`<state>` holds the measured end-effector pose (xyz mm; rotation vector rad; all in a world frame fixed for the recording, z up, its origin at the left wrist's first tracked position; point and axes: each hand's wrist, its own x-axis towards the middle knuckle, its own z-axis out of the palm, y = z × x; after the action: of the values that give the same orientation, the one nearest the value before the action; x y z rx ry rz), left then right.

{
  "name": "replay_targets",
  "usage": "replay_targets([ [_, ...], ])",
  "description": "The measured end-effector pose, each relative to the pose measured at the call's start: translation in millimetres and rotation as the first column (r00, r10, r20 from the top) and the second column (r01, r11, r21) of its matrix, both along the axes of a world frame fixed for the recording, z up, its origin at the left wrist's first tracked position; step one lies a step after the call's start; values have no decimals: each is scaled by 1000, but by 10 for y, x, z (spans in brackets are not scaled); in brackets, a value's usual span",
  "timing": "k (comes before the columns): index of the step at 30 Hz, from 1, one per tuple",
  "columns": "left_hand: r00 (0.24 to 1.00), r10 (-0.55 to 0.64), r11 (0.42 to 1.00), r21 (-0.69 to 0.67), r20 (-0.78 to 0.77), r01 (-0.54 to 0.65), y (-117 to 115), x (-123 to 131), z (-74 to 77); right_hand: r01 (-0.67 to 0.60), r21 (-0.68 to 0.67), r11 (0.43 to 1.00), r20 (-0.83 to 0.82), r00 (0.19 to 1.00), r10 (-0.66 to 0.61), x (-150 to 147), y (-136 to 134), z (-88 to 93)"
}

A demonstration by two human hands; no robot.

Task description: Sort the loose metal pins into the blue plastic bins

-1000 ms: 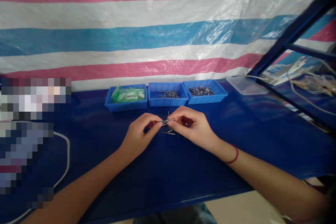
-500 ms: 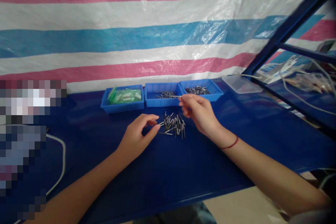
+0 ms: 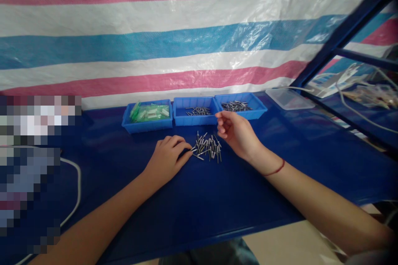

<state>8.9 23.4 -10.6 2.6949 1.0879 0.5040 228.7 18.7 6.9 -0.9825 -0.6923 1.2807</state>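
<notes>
At the left edge of a loose pile of blind rivets (image 3: 209, 148), my left hand (image 3: 168, 154) has thumb and forefinger closed on the end of a rivet (image 3: 194, 149). My right hand (image 3: 238, 134) hovers to the right of the pile, just in front of the middle blue bin (image 3: 194, 120). Its fingers are loosely bent and slightly apart, and no rivet shows in them. Inside the middle bin lie several rivets (image 3: 199, 111). The right blue bin (image 3: 256, 112), partly behind my right hand, holds more rivets (image 3: 236, 106).
The left blue bin (image 3: 147, 126) contains green plastic bags with pale pieces. A clear plastic lid (image 3: 289, 99) lies at the back right beside a blue metal frame (image 3: 338, 43). A white cable (image 3: 78, 182) crosses the blue table (image 3: 192, 211) at left. Striped sheeting (image 3: 186, 45) hangs behind.
The rivet that stuck out from my right fingertips over the middle bin no longer shows there. My left thumb and forefinger have closed in on a rivet at the pile's edge.
</notes>
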Motion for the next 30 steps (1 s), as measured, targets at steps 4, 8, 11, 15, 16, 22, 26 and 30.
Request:
replay_targets([
  [4,1000,14,1000,-22,19,-14,3,4,0,-120,33,992,343,934,102,-73,-52,-43],
  [8,997,43,998,-50,72,-39,30,-7,-46,-341,158,927,785,613,91,-116,-101,-83],
  [11,979,56,993,-109,197,-35,45,-14,-75,-508,213,835,942,335,-37,-136,-142,-94],
  [15,930,79,983,-184,360,-13,24,-3,-58,-581,196,790,976,193,-100,-133,-167,-83],
  [16,920,84,981,-196,382,-8,13,3,-46,-583,202,787,976,189,-110,-129,-167,-80],
  [22,808,208,939,-343,551,-8,-55,42,-36,-662,204,722,975,206,-87,-133,-176,-64],
  [26,678,337,876,-482,653,30,-75,59,-71,-668,223,709,955,296,-22,-159,-191,-51],
  [30,656,356,860,-508,665,48,-76,55,-50,-644,228,731,939,343,8,-171,-192,-69],
])
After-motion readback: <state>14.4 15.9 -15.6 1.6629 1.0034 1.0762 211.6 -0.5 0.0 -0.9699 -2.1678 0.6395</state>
